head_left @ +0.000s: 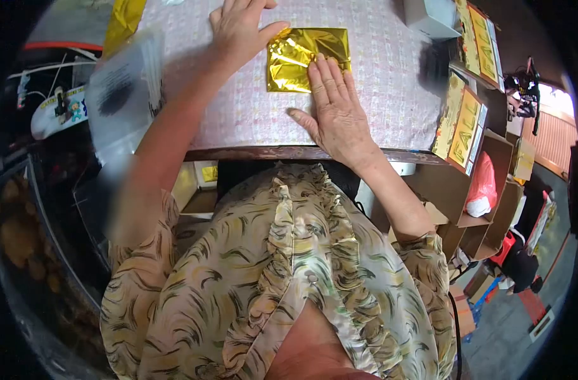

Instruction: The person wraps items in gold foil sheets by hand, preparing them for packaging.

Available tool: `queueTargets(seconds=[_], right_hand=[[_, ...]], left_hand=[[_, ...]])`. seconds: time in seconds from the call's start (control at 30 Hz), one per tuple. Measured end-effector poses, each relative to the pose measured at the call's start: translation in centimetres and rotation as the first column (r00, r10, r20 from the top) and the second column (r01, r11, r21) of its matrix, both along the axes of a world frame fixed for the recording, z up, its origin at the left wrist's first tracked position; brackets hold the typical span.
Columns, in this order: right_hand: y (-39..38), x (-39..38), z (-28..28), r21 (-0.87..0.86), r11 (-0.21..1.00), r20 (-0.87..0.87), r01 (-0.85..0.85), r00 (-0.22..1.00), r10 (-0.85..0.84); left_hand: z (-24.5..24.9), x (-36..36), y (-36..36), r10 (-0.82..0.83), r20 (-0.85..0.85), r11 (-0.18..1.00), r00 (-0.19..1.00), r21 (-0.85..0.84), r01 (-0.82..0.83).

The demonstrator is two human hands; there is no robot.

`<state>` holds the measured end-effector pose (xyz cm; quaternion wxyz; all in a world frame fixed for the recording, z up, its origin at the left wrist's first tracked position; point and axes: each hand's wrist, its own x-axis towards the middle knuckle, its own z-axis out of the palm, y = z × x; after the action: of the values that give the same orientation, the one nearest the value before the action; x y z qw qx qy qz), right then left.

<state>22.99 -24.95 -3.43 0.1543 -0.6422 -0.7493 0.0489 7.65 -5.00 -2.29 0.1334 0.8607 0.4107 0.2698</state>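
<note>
a blurred clear plastic bag (121, 88) lies at the table's left edge. your left hand (238, 31) rests flat, fingers loosely spread, its thumb touching the left edge of the gold foil sheet (295, 54), which lies on the checked tablecloth (390, 95). your right hand (333, 107) presses flat on the sheet's lower right part, fingers together. yellow packets (466, 123) stand further right.
</note>
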Motion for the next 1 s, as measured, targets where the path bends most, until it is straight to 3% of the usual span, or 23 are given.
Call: queueTargets(seconds=[0.07, 0.1, 0.17, 0.2, 0.33, 0.4, 0.53, 0.6, 0.63, 0.7, 0.73, 0.8, 0.83, 0.87, 0.9, 0.93, 0.97, 1.0], right_hand=[[0.1, 0.0, -0.1, 0.010, 1.000, -0.006, -0.001, 1.000, 0.001], [0.1, 0.0, -0.1, 0.009, 1.000, -0.010, 0.011, 1.000, -0.011], [0.0, -0.1, -0.2, 0.004, 1.000, -0.009, 0.006, 1.000, -0.006], [0.0, -0.1, -0.1, 0.011, 1.000, -0.010, 0.007, 1.000, -0.007], [0.0, -0.3, -0.1, 0.025, 1.000, -0.023, 0.014, 1.000, -0.014], [0.1, -0.2, 0.1, 0.031, 1.000, -0.053, 0.003, 0.999, -0.002], [0.2, -0.4, 0.3, 0.010, 1.000, -0.075, -0.009, 0.997, 0.010], [0.1, -0.4, 0.4, 0.037, 0.999, -0.058, 0.002, 0.998, 0.000], [0.2, -0.5, 0.5, 0.044, 0.999, -0.056, -0.015, 0.998, 0.017], [0.2, -0.4, 0.6, 0.016, 1.000, -0.070, -0.004, 0.998, 0.005], [0.2, -0.5, 0.6, 0.025, 1.000, -0.071, -0.008, 0.997, 0.009], [0.1, -0.4, 0.6, 0.028, 0.999, -0.064, -0.022, 0.998, 0.023], [0.2, -0.3, 0.4, 0.027, 0.999, -0.055, -0.019, 0.998, 0.020], [0.2, -0.3, 0.2, 0.027, 0.999, -0.036, -0.023, 0.999, 0.023], [0.0, -0.3, 0.1, 0.026, 0.999, -0.035, -0.023, 0.999, 0.024], [0.0, -0.3, 0.1, 0.029, 0.999, -0.017, -0.021, 1.000, 0.022], [0.1, -0.3, 0.0, 0.035, 0.999, 0.005, -0.022, 1.000, 0.021], [0.1, -0.3, 0.0, 0.033, 0.999, 0.009, -0.031, 0.999, 0.030]], left_hand=[[-1.9, 0.7, 2.2, -0.252, -0.030, 0.935, 0.967, 0.248, 0.252], [-2.2, 2.0, 2.8, -0.264, -0.034, 0.932, 0.964, 0.247, 0.264], [-2.5, 5.4, 2.4, -0.696, 0.030, 0.694, 0.718, 0.287, 0.661], [0.8, 6.2, 1.1, -0.628, -0.218, 0.773, 0.747, -0.069, 0.630], [0.7, 9.1, 1.4, -0.608, -0.282, 0.793, 0.742, -0.170, 0.585], [0.6, 9.5, 1.8, -0.613, -0.388, 0.775, 0.688, -0.129, 0.618], [-0.4, 8.9, 1.7, -0.618, -0.289, 0.755, 0.731, 0.039, 0.654], [0.4, 9.5, 2.7, -0.635, -0.320, 0.770, 0.703, -0.197, 0.607], [0.4, 9.5, 3.1, -0.620, -0.324, 0.782, 0.714, -0.190, 0.593], [1.6, 8.8, 3.6, -0.679, -0.041, 0.722, 0.733, -0.214, 0.658], [2.3, 7.9, 3.6, -0.667, -0.047, 0.735, 0.743, -0.207, 0.646], [3.5, 5.9, 3.1, -0.604, 0.313, 0.694, 0.733, -0.247, 0.677], [2.6, 4.8, 3.3, -0.605, 0.307, 0.695, 0.734, -0.246, 0.676], [1.2, 3.3, 3.2, -0.704, 0.122, 0.709, 0.699, 0.174, 0.684], [-0.1, 2.1, 3.0, -0.714, -0.086, 0.544, 0.695, 0.556, 0.628], [0.0, 1.1, 1.4, -0.715, -0.086, 0.542, 0.694, 0.558, 0.628], [0.6, -0.4, -1.4, -0.578, -0.307, 0.670, 0.756, 0.350, 0.655], [0.7, -1.5, -3.3, -0.438, -0.531, 0.798, 0.726, 0.142, 0.585]])
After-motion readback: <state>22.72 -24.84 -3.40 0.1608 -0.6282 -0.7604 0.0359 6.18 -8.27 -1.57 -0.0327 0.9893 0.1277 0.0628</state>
